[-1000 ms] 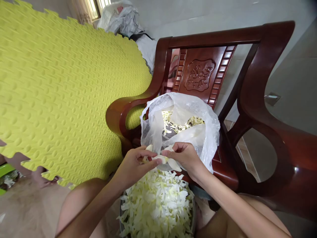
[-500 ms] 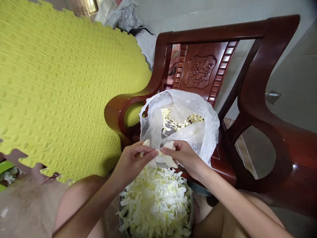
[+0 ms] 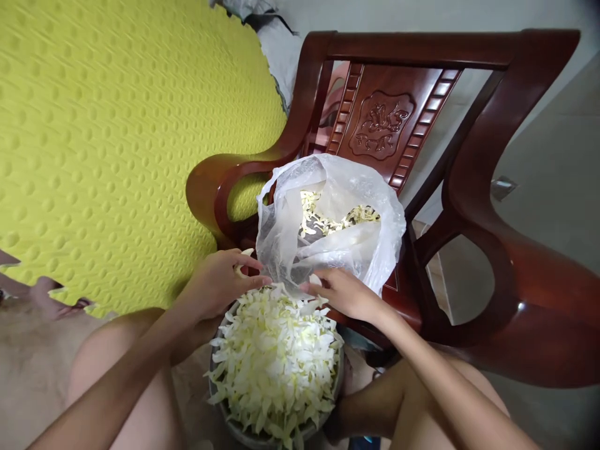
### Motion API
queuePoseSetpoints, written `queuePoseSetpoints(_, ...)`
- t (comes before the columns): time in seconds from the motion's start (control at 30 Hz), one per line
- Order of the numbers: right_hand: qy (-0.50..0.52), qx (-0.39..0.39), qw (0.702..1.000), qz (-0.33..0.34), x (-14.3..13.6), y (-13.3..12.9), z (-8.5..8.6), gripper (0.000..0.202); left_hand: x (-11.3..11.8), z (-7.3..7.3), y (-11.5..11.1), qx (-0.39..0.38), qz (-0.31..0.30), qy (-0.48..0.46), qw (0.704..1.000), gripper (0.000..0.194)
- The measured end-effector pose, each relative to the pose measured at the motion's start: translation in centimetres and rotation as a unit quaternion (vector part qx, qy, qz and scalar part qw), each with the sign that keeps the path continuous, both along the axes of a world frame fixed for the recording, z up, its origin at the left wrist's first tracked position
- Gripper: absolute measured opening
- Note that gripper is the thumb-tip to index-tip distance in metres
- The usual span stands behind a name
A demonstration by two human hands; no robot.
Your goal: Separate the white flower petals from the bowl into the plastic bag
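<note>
My left hand (image 3: 225, 278) is at the left rim of a round basin (image 3: 341, 369) heaped with white and pale-yellow flowers (image 3: 276, 362). Its fingers curl around a white flower (image 3: 240, 271), whose petals show between them. Over the basin's far right side, my right hand (image 3: 344, 292) has a white petal (image 3: 315, 280) between thumb and fingers. Just beyond both hands stands an open, crumpled clear plastic bag (image 3: 389, 206), with flower pieces (image 3: 315, 215) inside. My right fingertips are close to the bag's near edge; whether they touch it I cannot tell.
The bag rests on a dark red wooden chair (image 3: 473, 181) with a carved back and broad armrests. A yellow textured foam mat (image 3: 117, 137) stands along the left. My knees flank the basin on the tiled floor (image 3: 32, 356).
My hands, which were together above the basin pulling at white petals, have moved apart and lower. The view has shifted slightly, showing more of the basin.
</note>
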State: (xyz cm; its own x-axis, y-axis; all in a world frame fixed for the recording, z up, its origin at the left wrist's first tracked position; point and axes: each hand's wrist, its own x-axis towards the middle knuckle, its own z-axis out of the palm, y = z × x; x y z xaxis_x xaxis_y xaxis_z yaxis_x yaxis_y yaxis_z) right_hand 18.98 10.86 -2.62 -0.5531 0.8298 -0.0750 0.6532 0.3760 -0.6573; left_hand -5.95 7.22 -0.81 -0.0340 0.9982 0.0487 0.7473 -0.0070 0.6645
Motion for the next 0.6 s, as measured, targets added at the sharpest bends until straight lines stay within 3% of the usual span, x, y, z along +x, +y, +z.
queuePoseSetpoints(0.07, -0.053, 0.022, 0.998, 0.007, -0.5, -0.5, 0.1, 0.043, 0.3, -0.8, 0.1, 0.040, -0.019, -0.018, 0.999, 0.033)
queuePoseSetpoints(0.2, -0.121, 0.062, 0.991, 0.006, -1.3, -0.8, 0.3, 0.048, 0.8, -1.7, 0.3, 0.082, -0.042, -0.152, 0.984, 0.019)
queuePoseSetpoints(0.4, -0.139, 0.088, 0.986, 0.013, -2.1, -0.3, 0.4, 0.053, 2.0, -1.0, -0.3, -0.010, -0.033, -0.239, 0.970, 0.031)
queuePoseSetpoints(0.6, -0.101, 0.097, 0.990, 0.011, -2.5, -0.6, 0.9, 0.048, 2.5, -0.7, -1.0, -0.015, -0.066, -0.249, 0.966, 0.042)
